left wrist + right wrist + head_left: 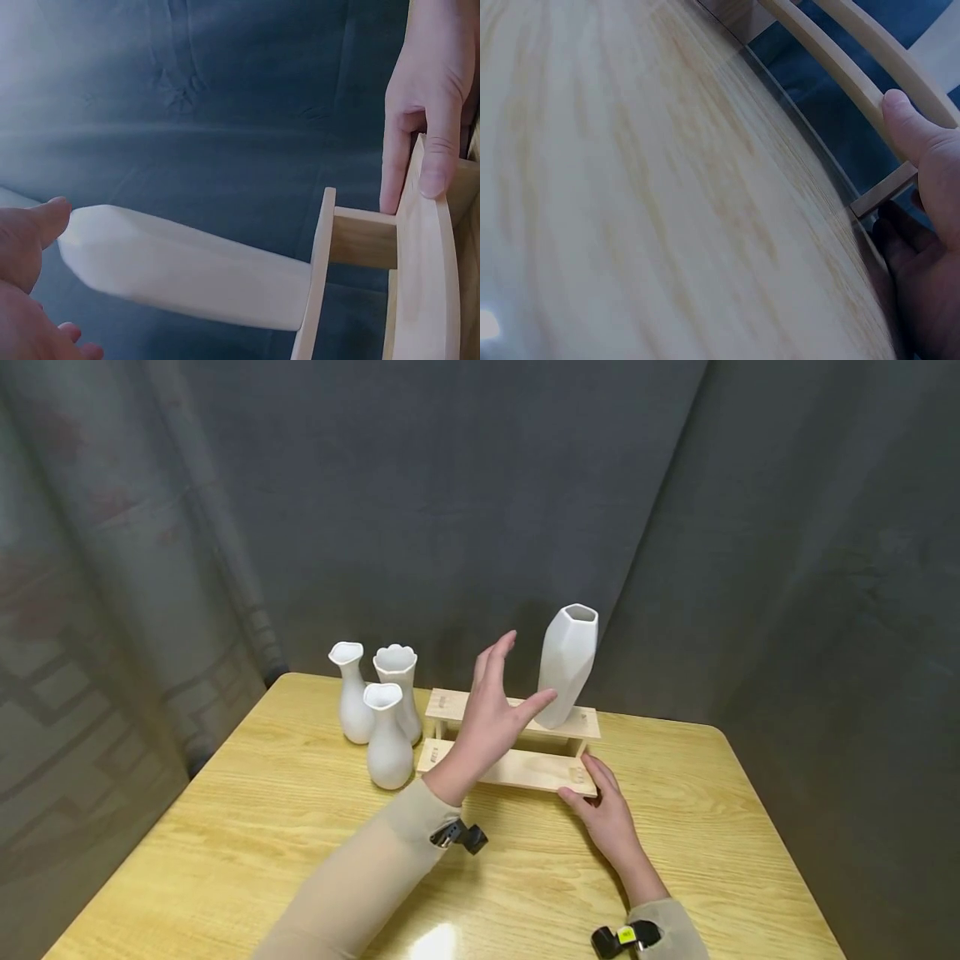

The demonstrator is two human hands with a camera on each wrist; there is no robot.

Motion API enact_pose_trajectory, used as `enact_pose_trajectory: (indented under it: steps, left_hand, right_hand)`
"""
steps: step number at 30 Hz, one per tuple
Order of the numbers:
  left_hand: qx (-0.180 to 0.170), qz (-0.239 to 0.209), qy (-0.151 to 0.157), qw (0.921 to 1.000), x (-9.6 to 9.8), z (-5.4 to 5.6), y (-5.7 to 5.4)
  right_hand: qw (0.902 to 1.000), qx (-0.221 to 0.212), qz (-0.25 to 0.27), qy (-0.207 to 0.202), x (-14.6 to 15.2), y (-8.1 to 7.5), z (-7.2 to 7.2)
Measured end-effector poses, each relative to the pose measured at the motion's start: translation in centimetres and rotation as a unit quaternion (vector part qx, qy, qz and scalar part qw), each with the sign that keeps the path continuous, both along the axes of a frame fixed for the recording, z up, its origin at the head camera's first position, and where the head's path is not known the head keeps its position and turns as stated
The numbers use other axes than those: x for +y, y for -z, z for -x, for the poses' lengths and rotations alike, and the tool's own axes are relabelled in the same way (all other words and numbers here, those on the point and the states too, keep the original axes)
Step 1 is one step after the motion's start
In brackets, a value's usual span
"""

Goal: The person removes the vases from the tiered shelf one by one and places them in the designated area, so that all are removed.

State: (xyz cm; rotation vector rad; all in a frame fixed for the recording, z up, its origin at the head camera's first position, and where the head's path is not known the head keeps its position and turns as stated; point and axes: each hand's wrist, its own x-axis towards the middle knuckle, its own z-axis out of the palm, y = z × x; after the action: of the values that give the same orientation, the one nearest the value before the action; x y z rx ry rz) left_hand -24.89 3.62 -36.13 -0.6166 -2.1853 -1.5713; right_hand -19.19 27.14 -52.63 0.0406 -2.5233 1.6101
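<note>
A white faceted vase stands upright on the right end of the upper step of a two-step wooden stand. My left hand is raised over the stand, just left of that vase, fingers extended and thumb spread. In the left wrist view the left hand is close to the upper end of the vase; whether they touch I cannot tell. My right hand grips the right end of the lower step, thumb on the front edge, as the right wrist view also shows the thumb on the wood.
Left of the stand, three white vases are grouped: one with a flared rim, one with a scalloped rim and a shorter one in front. All stand on a wood-grain table, with a grey curtain behind.
</note>
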Motion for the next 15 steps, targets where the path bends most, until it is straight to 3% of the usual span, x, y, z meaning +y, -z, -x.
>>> enact_pose_trajectory:
  steps: [6, 15]
  left_hand:
    - [-0.021, 0.019, -0.011, 0.9995, 2.3, 1.5, 0.2]
    - [-0.051, 0.017, -0.011, 0.9985, 4.6, 2.6, 0.2]
  right_hand:
    - [1.0000, 0.005, -0.001, 0.002, -0.2, 0.2, -0.1]
    - [0.9998, 0.008, -0.016, 0.008, -0.3, 0.5, -0.1]
